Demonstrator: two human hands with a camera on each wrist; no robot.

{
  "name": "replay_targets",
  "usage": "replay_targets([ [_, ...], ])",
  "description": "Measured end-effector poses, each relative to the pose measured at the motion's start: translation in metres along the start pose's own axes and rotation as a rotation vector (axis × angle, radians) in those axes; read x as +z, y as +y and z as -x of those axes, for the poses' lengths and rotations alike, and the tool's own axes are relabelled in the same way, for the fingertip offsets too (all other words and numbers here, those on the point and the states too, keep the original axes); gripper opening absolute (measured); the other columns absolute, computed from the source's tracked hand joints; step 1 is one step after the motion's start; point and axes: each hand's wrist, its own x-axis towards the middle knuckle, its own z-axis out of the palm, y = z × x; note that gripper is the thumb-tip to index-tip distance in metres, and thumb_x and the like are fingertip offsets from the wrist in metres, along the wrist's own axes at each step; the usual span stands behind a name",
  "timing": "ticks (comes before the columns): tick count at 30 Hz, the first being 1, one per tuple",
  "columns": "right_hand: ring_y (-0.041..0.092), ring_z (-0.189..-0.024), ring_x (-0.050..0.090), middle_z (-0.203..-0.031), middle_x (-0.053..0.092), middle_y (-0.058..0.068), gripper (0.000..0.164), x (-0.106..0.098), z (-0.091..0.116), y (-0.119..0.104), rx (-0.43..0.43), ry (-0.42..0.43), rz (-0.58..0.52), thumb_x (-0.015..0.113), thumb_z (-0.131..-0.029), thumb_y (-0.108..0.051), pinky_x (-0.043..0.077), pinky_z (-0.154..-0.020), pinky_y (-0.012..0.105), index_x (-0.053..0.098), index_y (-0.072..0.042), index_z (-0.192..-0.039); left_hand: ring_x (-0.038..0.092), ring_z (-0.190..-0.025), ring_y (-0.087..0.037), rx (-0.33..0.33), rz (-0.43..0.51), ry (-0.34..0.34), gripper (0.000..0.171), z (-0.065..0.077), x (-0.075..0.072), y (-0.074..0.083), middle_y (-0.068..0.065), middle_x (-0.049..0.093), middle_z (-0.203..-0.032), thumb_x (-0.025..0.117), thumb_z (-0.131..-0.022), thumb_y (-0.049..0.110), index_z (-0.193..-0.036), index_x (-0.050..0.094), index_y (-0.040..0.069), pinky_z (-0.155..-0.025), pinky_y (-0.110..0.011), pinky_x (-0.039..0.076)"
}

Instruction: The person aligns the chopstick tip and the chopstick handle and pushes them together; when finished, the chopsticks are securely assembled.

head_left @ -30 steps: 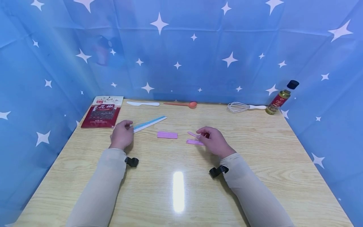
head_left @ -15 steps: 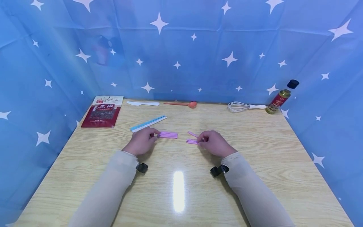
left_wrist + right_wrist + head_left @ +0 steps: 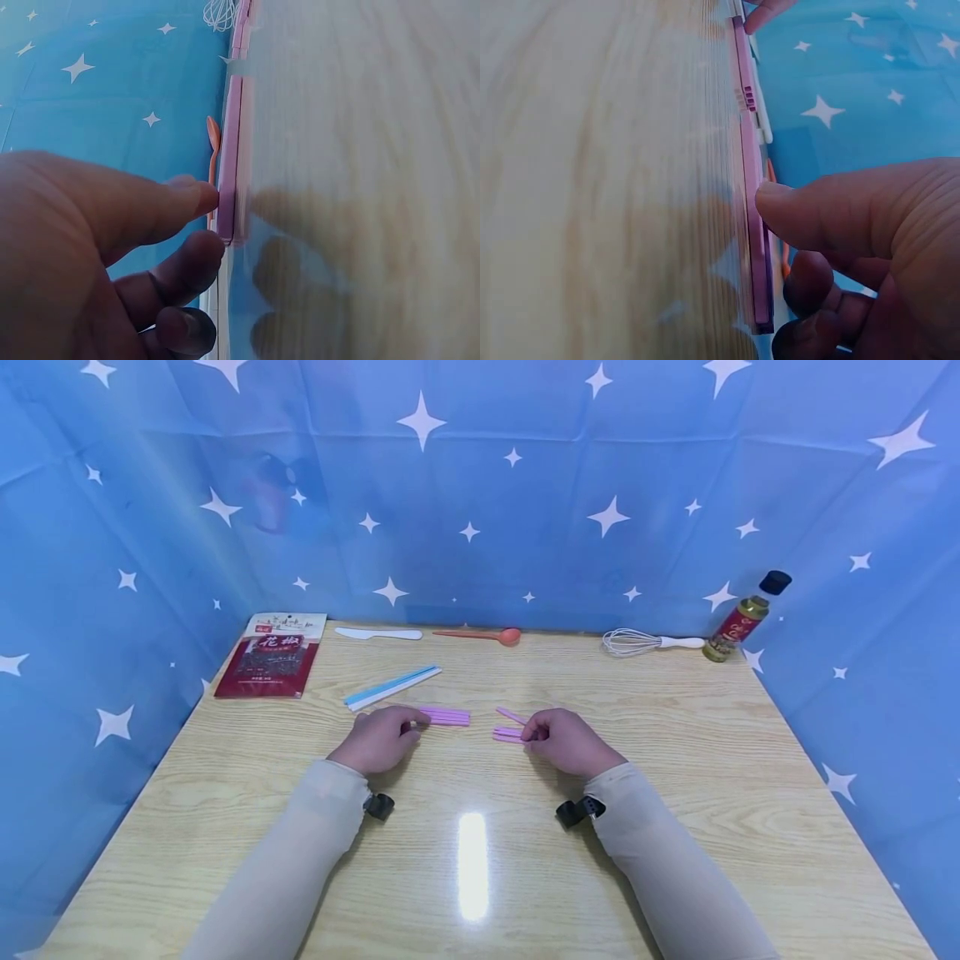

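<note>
In the head view, a bundle of pink sticks [image 3: 450, 717] lies left of centre, with a second group of pink sticks [image 3: 507, 735] to its right. My left hand [image 3: 378, 739] is at the first bundle's left end, its forefinger reaching over it. In the left wrist view, fingertips touch the pink stick [image 3: 235, 150] near its end. My right hand [image 3: 566, 742] covers the right part of the second group, thumb and finger close together on a pink stick. The right wrist view shows my thumb against a pink stick [image 3: 754, 217]. Another pink stick [image 3: 510, 716] lies slanted just behind.
Blue and white sticks [image 3: 393, 687] lie behind my left hand. Along the back are a red seasoning packet [image 3: 266, 667], a white knife [image 3: 378, 634], an orange spoon [image 3: 508, 637], a whisk [image 3: 633, 643] and an oil bottle [image 3: 731, 631]. A starred blue curtain surrounds the table [image 3: 420, 860].
My left hand has come right from the blue and white sticks to the first pink bundle, its forefinger now further over it. My right hand has lowered slightly over its pink sticks.
</note>
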Motion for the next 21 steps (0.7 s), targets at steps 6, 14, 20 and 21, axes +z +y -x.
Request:
replay_targets([
  [6, 0.019, -0.075, 0.054, -0.084, 0.063, 0.002, 0.003, 0.0002, 0.0013, -0.0007, 0.007, -0.016, 0.050, 0.075, -0.094, -0.008, 0.045, -0.071, 0.034, 0.073, -0.008, -0.096, 0.059, -0.087, -0.020, -0.004, 0.002, 0.011, 0.015, 0.0006, -0.0010, 0.0016, 0.000, 0.069, -0.095, 0.067, -0.103, 0.017, -0.116, 0.073, 0.018, -0.097, -0.056, 0.035],
  [14, 0.018, -0.070, 0.053, -0.080, 0.062, 0.001, 0.009, 0.0010, 0.0031, -0.0063, 0.027, -0.033, 0.095, 0.073, -0.096, -0.009, 0.045, -0.066, 0.033, 0.071, -0.013, -0.088, 0.057, -0.082, -0.021, -0.066, -0.021, 0.010, 0.006, -0.0008, -0.0002, -0.0016, 0.001, 0.065, -0.086, 0.071, -0.100, 0.016, -0.095, 0.067, 0.017, -0.096, -0.056, 0.033],
  [20, 0.019, -0.075, 0.054, -0.086, 0.062, 0.003, 0.008, 0.0005, 0.0036, -0.0080, -0.005, -0.008, 0.108, 0.068, -0.101, -0.009, 0.045, -0.069, 0.034, 0.069, -0.012, -0.093, 0.057, -0.082, -0.021, -0.055, -0.026, 0.021, 0.010, -0.0023, 0.0015, -0.0042, 0.001, 0.065, -0.086, 0.070, -0.100, 0.017, -0.091, 0.067, 0.017, -0.096, -0.056, 0.035],
  [21, 0.019, -0.075, 0.054, -0.086, 0.062, 0.003, 0.008, 0.0003, 0.0038, -0.0080, -0.019, 0.001, 0.102, 0.066, -0.101, -0.009, 0.045, -0.070, 0.034, 0.069, -0.011, -0.094, 0.057, -0.082, -0.021, -0.044, -0.022, 0.029, 0.010, -0.0025, 0.0015, -0.0038, 0.000, 0.064, -0.086, 0.070, -0.101, 0.017, -0.091, 0.067, 0.017, -0.095, -0.055, 0.036],
])
